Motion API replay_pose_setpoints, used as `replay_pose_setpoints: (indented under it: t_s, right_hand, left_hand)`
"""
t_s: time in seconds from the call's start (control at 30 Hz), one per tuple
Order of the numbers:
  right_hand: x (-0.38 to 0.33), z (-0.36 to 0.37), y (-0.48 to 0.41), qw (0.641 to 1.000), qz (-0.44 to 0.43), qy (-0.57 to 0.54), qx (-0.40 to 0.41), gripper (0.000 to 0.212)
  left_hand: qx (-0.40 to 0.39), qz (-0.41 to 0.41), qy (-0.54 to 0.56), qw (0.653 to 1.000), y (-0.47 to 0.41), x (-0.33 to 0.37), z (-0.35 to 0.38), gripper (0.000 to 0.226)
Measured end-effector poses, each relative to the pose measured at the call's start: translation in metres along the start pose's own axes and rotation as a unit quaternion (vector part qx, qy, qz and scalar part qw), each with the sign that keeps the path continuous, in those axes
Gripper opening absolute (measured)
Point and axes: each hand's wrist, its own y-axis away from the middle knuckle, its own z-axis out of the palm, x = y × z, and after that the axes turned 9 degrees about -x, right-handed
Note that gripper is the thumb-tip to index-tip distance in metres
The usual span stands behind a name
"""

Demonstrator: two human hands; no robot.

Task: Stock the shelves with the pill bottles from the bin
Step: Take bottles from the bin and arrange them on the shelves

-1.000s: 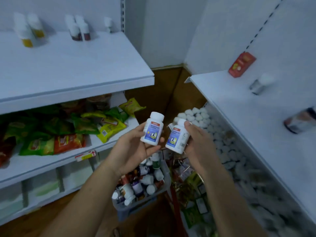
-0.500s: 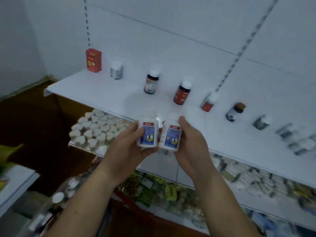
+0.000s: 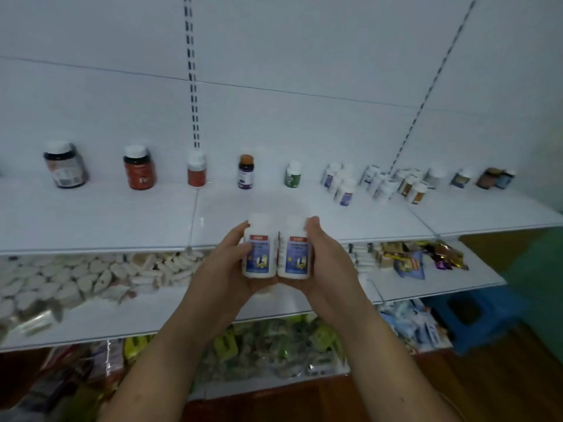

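white plastic, one pill bottle (image 3: 260, 251) gripped by the left hand (image 3: 227, 264) and its twin (image 3: 295, 254) by the right hand (image 3: 329, 263) now touch, squared up to the pill shelf (image 3: 122, 220), so placing looks next.

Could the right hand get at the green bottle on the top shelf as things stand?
Probably not to grasp it: the right hand grips a white bottle. The way to the green bottle looks free, with bare shelf in front.
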Motion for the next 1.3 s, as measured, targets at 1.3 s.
replay_pose_setpoints:
  t_s: [1.3]
  right_hand:
    - [-0.053, -0.337, -0.201, 0.945, -0.082, 0.309, 0.063, 0.039]
  left_hand:
    - [-0.078, -0.049, -0.753, 0.651, -0.476, -0.085, 0.105, 0.047]
